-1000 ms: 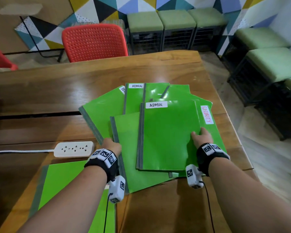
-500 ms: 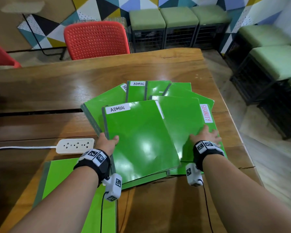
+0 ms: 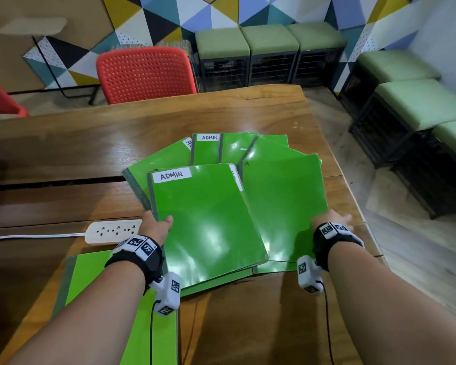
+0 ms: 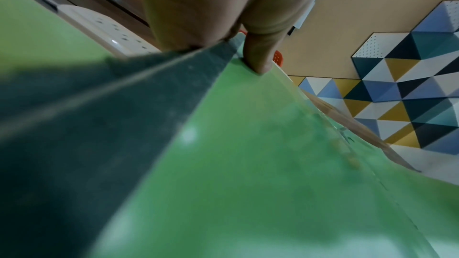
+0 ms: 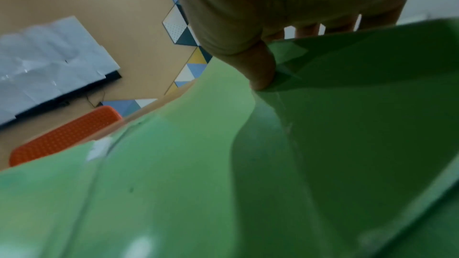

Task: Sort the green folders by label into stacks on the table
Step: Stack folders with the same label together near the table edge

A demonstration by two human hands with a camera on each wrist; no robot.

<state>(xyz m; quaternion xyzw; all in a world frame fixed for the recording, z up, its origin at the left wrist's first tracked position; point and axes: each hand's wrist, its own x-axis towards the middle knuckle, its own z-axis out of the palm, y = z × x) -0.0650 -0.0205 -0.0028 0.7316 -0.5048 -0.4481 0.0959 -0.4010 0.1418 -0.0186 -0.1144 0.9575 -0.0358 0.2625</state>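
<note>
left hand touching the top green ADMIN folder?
Touching. In the left wrist view the left hand pinches the green ADMIN-labelled folder at its grey spine edge, thumb pressed on the cover.

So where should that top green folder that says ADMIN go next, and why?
Probably over to the left, onto the folder lying alone near the power strip. The left hand grips the ADMIN folder by its grey spine, with its near corner off the pile, while the right hand lifts another folder.

The left hand [image 3: 157, 227] has drawn the ADMIN folder [image 3: 206, 219] leftward off the pile; the right hand [image 3: 332, 219] now lifts another folder [image 3: 284, 196], covering the SECURITY label.
</note>
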